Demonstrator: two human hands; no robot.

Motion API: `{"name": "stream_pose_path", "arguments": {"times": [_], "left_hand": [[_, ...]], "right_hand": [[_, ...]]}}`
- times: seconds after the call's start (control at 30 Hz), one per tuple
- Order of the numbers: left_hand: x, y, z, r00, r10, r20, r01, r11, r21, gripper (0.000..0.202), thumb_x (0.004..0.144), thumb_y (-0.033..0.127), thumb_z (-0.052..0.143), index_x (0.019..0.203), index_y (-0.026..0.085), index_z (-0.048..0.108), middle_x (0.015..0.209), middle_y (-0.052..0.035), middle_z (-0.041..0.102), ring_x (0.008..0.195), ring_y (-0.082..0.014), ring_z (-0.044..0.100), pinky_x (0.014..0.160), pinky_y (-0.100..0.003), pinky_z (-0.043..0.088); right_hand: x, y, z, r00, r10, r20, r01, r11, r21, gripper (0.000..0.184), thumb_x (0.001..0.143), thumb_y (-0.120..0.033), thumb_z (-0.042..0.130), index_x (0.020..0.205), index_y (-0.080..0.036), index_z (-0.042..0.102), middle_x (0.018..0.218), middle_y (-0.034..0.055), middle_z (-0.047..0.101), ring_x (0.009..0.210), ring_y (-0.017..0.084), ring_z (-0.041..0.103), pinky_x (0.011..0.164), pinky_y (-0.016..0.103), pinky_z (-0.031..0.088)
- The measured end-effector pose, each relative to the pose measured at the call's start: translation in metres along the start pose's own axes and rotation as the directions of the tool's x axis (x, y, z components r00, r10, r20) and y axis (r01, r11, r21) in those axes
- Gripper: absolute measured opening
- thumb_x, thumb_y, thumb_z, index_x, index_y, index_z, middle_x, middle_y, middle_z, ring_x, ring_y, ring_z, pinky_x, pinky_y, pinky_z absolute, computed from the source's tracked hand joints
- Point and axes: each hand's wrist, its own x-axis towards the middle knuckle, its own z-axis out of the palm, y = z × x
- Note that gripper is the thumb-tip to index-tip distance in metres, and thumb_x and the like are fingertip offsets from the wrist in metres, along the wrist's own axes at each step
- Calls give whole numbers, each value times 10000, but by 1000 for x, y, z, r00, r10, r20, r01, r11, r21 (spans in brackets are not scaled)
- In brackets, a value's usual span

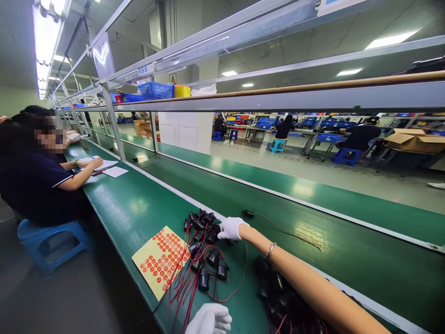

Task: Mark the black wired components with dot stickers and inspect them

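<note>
A heap of black cylindrical parts with red and black wires lies on the green bench. My right hand, in a white glove, reaches across to the far right edge of this heap. Its fingers are bent down and together among the parts; whatever is between them is hidden. At the bottom edge, my left hand, also gloved, is partly cut off. Its fingers curve loosely, and nothing shows in them; the wire ends trail close beside it. Left of the heap lies a yellow sheet of round red stickers, some wires crossing its edge.
More black wired parts are piled beneath my right forearm. One wired part lies on the sunken green belt behind a metal rail. Further left, a co-worker sits at papers. A shelf spans above the bench.
</note>
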Motion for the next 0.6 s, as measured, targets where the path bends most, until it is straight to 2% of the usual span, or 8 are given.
{"name": "stream_pose_path", "arguments": {"times": [0.1, 0.23, 0.3, 0.37, 0.43, 0.5, 0.6], "left_hand": [[1, 2, 3, 1000, 14, 2, -14, 999, -48, 86, 766, 214, 770, 703, 163, 743, 721, -53, 725, 659, -178, 664, 697, -310, 470], [3, 19, 5, 997, 76, -31, -79, 987, -143, 173, 787, 245, 767, 669, 124, 732, 670, -53, 701, 596, -150, 632, 628, -277, 454], [2, 33, 10, 987, 151, -61, -160, 967, -199, 187, 835, 302, 741, 825, 117, 764, 790, -74, 746, 675, -149, 664, 668, -268, 482], [-2, 47, 21, 980, 191, -54, -198, 932, -304, 278, 924, 339, 651, 1044, 108, 747, 1004, -116, 767, 801, -161, 697, 768, -284, 521], [-5, 60, 35, 986, 167, 1, -147, 874, -463, 346, 1012, 332, 508, 1136, 80, 710, 1139, -156, 739, 857, -171, 705, 825, -315, 544], [-7, 67, 50, 988, 146, 52, -87, 803, -589, 399, 1060, 307, 386, 1092, 84, 715, 1184, -153, 718, 830, -142, 697, 818, -301, 555], [-8, 64, 65, 969, 234, 75, -124, 729, -673, 354, 1059, 252, 397, 1064, 123, 727, 1187, -119, 702, 778, -82, 658, 754, -215, 534]], "right_hand": [[2, -19, -15, 996, -58, -72, 62, 996, 58, 259, 991, -363, 625, 1161, -170, 658, 1173, 73, 683, 1000, 216, 678, 878, 426, 576], [-4, -32, -54, 969, -102, -227, 140, 977, 160, 257, 999, -379, 611, 1115, -158, 671, 1110, 56, 699, 950, 207, 687, 850, 405, 581], [-17, -40, -70, 946, -97, -308, 167, 963, 210, 256, 1002, -390, 604, 1061, -154, 682, 1051, 44, 710, 908, 195, 690, 834, 391, 579], [-40, -47, -78, 918, -77, -389, 190, 946, 261, 275, 1007, -410, 589, 971, -156, 688, 959, 26, 717, 851, 178, 686, 822, 375, 568], [-70, -54, -77, 887, -45, -460, 211, 925, 317, 326, 1021, -408, 549, 842, -165, 673, 820, 2, 705, 774, 164, 671, 794, 352, 545], [-103, -59, -68, 859, -7, -513, 232, 897, 377, 409, 1033, -364, 459, 699, -194, 623, 678, -13, 671, 692, 163, 648, 738, 314, 510], [-152, -61, -43, 839, 45, -543, 257, 846, 467, 462, 986, -352, 341, 581, -236, 532, 558, -7, 630, 594, 176, 612, 628, 288, 456]]}}
